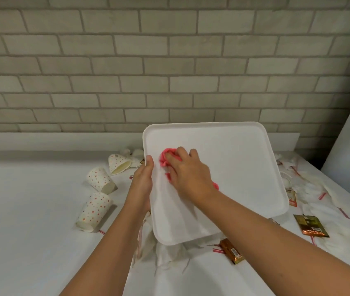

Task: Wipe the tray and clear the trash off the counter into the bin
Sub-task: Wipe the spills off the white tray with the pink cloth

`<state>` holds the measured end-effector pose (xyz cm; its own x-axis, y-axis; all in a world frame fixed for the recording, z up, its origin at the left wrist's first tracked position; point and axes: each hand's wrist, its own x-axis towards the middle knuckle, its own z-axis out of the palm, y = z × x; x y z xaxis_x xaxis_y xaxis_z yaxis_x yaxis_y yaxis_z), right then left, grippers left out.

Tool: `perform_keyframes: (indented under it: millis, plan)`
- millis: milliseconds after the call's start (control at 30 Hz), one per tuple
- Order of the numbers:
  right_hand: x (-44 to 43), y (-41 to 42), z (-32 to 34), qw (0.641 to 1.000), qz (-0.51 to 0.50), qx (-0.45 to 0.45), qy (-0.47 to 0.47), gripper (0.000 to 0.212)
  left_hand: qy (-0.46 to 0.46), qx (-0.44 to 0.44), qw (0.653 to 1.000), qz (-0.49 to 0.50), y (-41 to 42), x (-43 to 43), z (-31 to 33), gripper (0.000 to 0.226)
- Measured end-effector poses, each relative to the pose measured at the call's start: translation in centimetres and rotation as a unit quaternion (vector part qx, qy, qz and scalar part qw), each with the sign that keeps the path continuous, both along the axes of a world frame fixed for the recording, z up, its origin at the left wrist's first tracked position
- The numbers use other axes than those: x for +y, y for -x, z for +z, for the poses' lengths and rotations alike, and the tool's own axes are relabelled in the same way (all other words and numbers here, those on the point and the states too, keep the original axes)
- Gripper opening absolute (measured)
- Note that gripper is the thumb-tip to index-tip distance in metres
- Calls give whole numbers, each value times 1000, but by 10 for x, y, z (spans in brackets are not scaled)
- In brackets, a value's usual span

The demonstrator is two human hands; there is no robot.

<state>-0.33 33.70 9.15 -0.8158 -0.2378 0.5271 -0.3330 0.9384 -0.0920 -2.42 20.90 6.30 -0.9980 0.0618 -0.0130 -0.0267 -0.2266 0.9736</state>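
Three dotted paper cups (100,180) on their sides, left of ctr, toward tabletop (31,210) back edge. Left hand (143,178): fingers curled on tray (234,167) left rim, thumb on top. Tray: white, tilted, raised off tabletop nr back edge. Right hand (188,174): fingers bent over bunched pink cloth (166,157), pressed on tray's inner left. Crumpled tissue (169,253) beneath tray; brown wrappers (310,226) & more tissue toward right edge.

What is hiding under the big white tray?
Crumpled white napkins poke out below the near edge of the tray, beside a brown wrapper. The tray covers whatever else lies beneath, so that cannot be seen.
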Motion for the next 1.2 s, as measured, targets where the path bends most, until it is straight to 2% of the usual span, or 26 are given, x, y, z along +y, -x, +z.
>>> perform_keyframes:
  millis: [100, 133, 233, 367, 533, 733, 867, 933, 1033, 1100, 1200]
  plan:
    - [25, 24, 8, 998, -55, 3, 34, 34, 17, -7, 1000, 15, 2, -2, -2, 63]
    - [36, 32, 9, 996, -74, 7, 48, 33, 23, -4, 1000, 19, 3, -1, -2, 61]
    - [69, 58, 9, 990, -122, 7, 72, 31, 31, -17, 999, 40, 7, 4, -2, 34]
    - [114, 87, 4, 980, -174, -11, 98, 33, 56, -9, 995, 81, 7, 13, 5, 26]
    - [168, 115, 7, 972, -203, -30, 111, 32, 86, -15, 990, 115, 17, 22, 8, 51]
    - [208, 147, 0, 962, -218, -112, 121, 32, 73, -8, 981, 180, 21, 32, 7, 45]
    - [206, 159, -7, 964, -180, -162, 112, 32, 46, -9, 974, 220, 21, 34, 5, 44]
    - [201, 164, -7, 955, -138, -220, 142, 20, 25, -7, 971, 240, 19, 31, 5, 44]
    - [191, 171, -1, 924, -60, -300, 228, 26, -8, -19, 958, 287, 17, 18, 6, 50]
    - [177, 170, 5, 902, -12, -336, 270, 22, -34, -25, 948, 317, 14, 3, 6, 56]
    - [153, 168, 11, 857, 72, -378, 342, 26, -72, -25, 939, 334, 11, -18, 5, 58]
